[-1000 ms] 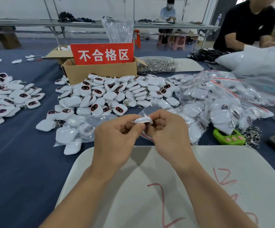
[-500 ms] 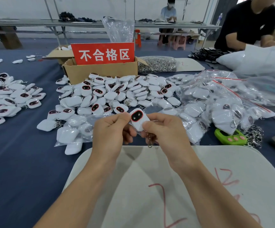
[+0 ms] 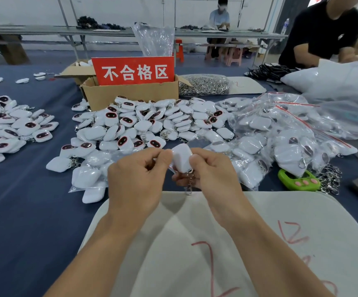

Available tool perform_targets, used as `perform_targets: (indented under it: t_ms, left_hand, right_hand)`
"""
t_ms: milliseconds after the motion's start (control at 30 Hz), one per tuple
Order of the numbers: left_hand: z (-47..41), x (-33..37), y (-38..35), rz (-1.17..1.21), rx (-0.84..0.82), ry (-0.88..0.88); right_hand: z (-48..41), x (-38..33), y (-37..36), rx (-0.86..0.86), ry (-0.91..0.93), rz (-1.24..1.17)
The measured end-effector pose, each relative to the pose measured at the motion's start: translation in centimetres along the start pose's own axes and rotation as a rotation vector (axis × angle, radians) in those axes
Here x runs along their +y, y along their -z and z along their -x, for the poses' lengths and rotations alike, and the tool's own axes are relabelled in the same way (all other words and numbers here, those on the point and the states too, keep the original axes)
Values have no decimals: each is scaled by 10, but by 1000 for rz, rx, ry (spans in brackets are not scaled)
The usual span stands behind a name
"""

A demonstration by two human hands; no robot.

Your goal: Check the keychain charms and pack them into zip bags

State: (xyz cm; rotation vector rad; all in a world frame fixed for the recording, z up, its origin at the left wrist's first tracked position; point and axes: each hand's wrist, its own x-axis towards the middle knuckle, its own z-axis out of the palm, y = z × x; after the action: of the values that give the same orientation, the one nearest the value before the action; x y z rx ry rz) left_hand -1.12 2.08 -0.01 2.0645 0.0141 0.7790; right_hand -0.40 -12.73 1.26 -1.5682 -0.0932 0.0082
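Note:
My left hand [image 3: 138,181] and my right hand [image 3: 213,175] together pinch one white keychain charm [image 3: 182,160] above the near edge of the blue table. Its plain white back faces me, and its metal chain [image 3: 190,183] hangs below between my hands. A large heap of loose white charms [image 3: 150,123] with dark faces lies just beyond. Zip bags filled with charms [image 3: 281,138] are piled to the right, and one filled zip bag [image 3: 90,174] lies to the left of my hands.
A cardboard box [image 3: 131,93] with a red sign stands behind the heap. Another charm pile [image 3: 8,127] lies far left. A white board [image 3: 216,243] with red marks lies under my forearms. A green device [image 3: 298,180] and loose chains [image 3: 203,84] sit right. A person in black sits at the far right.
The charm has been turned over in my fingers: half a second ago its dark face pointed at me, now its white back does. Both hands stay in about the same place.

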Motion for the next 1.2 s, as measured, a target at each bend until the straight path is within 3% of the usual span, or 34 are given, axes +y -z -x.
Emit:
perform_targets:
  t_ms: [67, 167, 267, 367, 600, 700, 800, 900, 967, 1100, 1200]
  left_hand:
    - [-4, -5, 3, -266, 74, 6]
    - [-11, -11, 9, -639, -26, 163]
    - [-13, -12, 10, -763, -140, 220]
    - [-13, -9, 12, -761, -93, 192]
    - [-2, 0, 7, -424, 119, -48]
    - [8, 8, -1, -300, 76, -218]
    - [14, 11, -6, -145, -3, -257]
    - [12, 11, -6, -27, -37, -201]
    - [6, 9, -3, 22, 22, -130]
    - [-17, -2, 8, 183, 218, 153]
    - [-36, -11, 25, 365, 390, 304]
  right_hand:
    - [-3, -2, 4, 49, -98, -183]
    - [-6, -4, 10, 111, -195, -414]
    - [-6, -5, 11, 129, -236, -486]
    - [-7, -5, 11, 154, -240, -387]
    - [-2, -1, 4, 185, -92, -74]
    - [0, 2, -3, 182, -17, 17]
    - [2, 2, -8, 87, 27, 17]
    - [5, -1, -10, -121, -12, -145]
    - [4, -2, -10, -158, 7, -117]
    - [2, -5, -2, 79, 58, -195]
    - [-1, -2, 2, 144, 47, -198]
